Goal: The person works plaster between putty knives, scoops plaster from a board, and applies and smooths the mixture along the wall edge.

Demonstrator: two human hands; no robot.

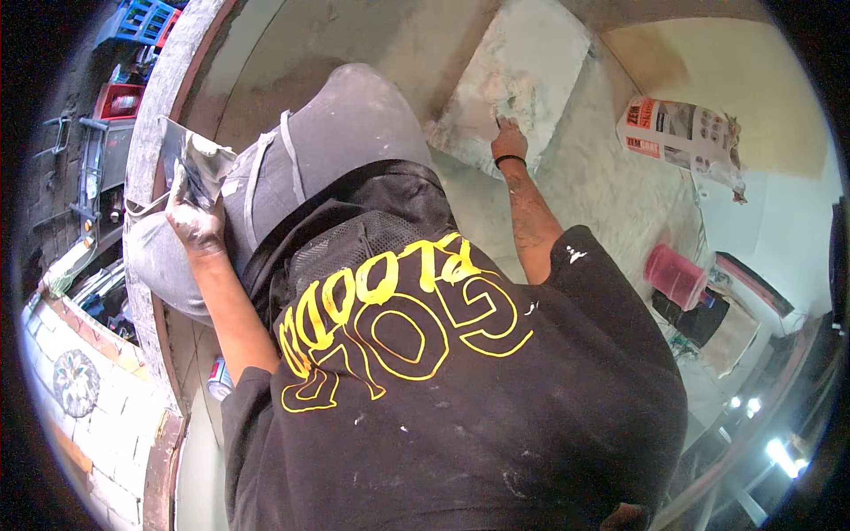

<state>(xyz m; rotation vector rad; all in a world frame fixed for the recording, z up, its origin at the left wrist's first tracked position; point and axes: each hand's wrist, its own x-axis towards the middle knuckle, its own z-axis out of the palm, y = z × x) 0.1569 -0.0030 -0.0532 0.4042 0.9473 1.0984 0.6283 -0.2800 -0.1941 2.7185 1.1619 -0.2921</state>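
Observation:
At the left, my left hand (197,223) is closed on the lower part of a wide, flat, thin-edged plate like a putty spreader (188,152), with pale paste smeared on its face. White smudges mark that hand's fingers. Farther off to the right, my right hand (508,144) reaches down over a pale board (556,75), fingers bent in at a mound of whitish putty (512,93). Whatever those fingers grip, if anything, is hidden from above. A dark band circles the right wrist.
My bent knee in dusty grey trousers (359,111) lies between the hands. At right are a printed paper bag (686,142) and a pink-red bucket (676,277). A can (220,379) stands at lower left. Beyond a rough ledge (146,164) sits a blue crate (143,19).

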